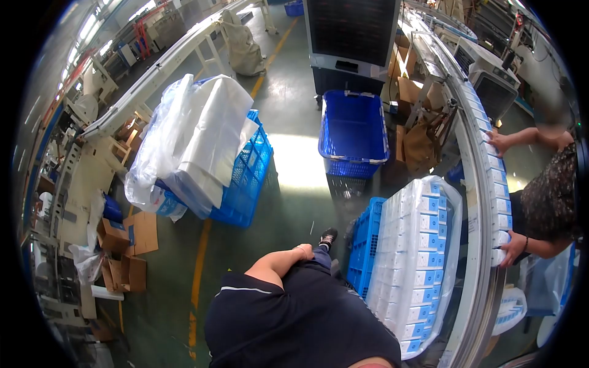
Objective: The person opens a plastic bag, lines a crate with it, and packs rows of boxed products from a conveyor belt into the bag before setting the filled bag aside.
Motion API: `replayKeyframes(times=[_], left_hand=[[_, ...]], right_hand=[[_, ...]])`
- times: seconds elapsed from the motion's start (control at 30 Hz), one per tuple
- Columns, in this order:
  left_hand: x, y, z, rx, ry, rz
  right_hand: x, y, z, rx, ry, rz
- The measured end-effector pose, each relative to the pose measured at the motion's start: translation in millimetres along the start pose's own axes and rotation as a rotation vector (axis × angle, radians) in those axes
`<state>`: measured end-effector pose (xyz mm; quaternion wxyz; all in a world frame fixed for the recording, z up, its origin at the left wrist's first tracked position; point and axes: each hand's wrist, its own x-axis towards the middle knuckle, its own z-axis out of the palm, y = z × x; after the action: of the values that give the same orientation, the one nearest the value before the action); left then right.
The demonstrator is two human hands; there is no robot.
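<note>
My left hand (304,250) hangs low in front of my dark shirt, beside my trouser leg. It is small in view and its fingers do not show clearly; nothing can be made out in it. Out of sight is my right hand. Close to my right side stands a bagged stack of white and blue boxes (423,264), wrapped in clear plastic. A blue crate (366,245) is beside that stack, on its left.
Along the right runs a conveyor (475,270) bearing a row of white boxes (496,178); a co-worker's hands (514,248) touch them. Ahead sits a deep blue bin (354,156) before a dark machine (351,37). Plastic bags (199,135) cover a light-blue crate (248,184). Cardboard boxes (126,245) lie left.
</note>
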<state>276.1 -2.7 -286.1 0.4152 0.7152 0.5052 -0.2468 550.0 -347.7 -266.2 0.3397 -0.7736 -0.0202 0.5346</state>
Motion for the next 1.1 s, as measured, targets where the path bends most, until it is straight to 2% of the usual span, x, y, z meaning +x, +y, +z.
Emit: replayKeyframes(times=[0.3, 0.37, 0.43, 0.5, 0.53, 0.6, 0.73, 0.83, 1.1], left_hand=[[2, 2, -7, -0.043, 0.018, -0.031], [12, -5, -2, -0.039, 0.037, -0.023], [18, -11, -3, -0.017, 0.001, 0.037], [24, -18, -2, -0.001, 0.021, 0.082], [23, -19, -2, 0.001, 0.051, 0.092], [25, -19, -4, 0.098, 0.012, 0.135], [40, -20, -8, 0.128, 0.012, 0.286], [41, -16, -13, 0.135, -0.006, 0.340], [24, 17, -16, 0.239, 0.008, 0.309]], right_hand=[[-8, 23, -4, 0.035, 0.016, -0.034], [-3, 44, -4, -0.062, 0.025, -0.167], [2, 66, 0, -0.334, 0.091, -0.455], [-11, 69, 11, -0.415, 0.191, -0.548], [-24, 61, 21, -0.145, 0.302, -0.281], [-43, 39, 28, 0.265, 0.271, -0.023], [-21, 65, 39, 0.282, 0.336, -0.042], [-22, 83, 48, 0.357, 0.267, 0.046], [-39, 90, 49, 0.406, 0.312, 0.155]])
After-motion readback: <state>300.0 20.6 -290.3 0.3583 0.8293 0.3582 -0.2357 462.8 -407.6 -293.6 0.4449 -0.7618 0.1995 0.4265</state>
